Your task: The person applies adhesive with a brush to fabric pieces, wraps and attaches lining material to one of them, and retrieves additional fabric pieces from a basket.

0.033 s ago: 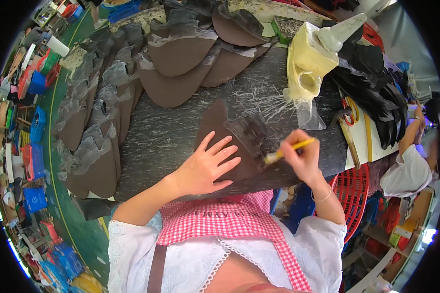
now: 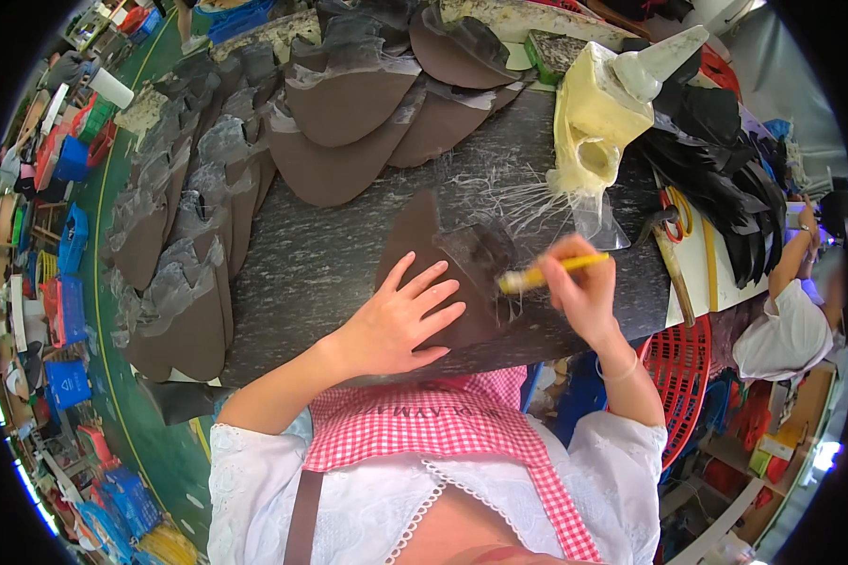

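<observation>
Brushing step, seemingly — the spread left hand (image 2: pixel 400 320) steadies the brown piece (image 2: pixel 413 231) on the dark tabletop (image 2: pixel 301 268), the right hand (image 2: pixel 586 292) pinches a yellow brush (image 2: pixel 534 276) at its right side — further strokes calling for firm holding.

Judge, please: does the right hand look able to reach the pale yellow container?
Probably yes: the right hand is near the pale yellow container, with only a clear plastic flap and tabletop between them, though that hand holds a brush.
</observation>
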Available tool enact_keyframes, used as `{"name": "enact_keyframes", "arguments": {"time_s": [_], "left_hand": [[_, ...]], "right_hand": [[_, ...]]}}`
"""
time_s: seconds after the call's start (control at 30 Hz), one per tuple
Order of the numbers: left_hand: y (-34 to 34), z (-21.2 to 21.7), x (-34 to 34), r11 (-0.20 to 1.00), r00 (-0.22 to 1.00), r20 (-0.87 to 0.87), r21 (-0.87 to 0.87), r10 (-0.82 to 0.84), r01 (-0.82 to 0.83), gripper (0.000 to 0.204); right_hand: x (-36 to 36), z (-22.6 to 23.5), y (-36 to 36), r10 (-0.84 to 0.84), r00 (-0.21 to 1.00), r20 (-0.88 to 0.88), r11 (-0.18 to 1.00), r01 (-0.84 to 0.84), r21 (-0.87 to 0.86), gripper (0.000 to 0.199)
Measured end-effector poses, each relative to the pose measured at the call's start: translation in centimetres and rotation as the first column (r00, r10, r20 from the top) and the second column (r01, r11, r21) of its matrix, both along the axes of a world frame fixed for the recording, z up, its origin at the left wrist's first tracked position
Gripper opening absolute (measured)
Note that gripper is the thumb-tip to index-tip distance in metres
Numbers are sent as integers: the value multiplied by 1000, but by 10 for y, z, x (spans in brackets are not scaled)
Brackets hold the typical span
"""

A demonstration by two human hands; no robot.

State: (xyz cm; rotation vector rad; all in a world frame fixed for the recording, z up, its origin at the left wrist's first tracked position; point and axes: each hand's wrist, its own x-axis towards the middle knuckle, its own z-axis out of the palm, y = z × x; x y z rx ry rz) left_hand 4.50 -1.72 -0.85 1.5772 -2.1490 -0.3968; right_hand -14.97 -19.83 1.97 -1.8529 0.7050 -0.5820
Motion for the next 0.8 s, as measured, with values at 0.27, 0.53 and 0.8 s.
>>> {"name": "enact_keyframes", "arguments": {"time_s": [0.27, 0.53, 0.8], "left_hand": [[3, -2, -1, 1000, 1000, -10, -14, -1, 1, 50], [2, 1, -13, 1000, 993, 120, 3, 5, -5, 63], [-16, 0, -21, 962, 970, 187, -253, 157, -107, 44]], "right_hand": [[80, -2, -19, 104, 989, 106, 984, -118, 130, 18], [132, -6, -35, 168, 982, 88, 929, -128, -346, 17], [9, -2, -121, -346, 936, 60, 913, 350, -207, 12]]}}
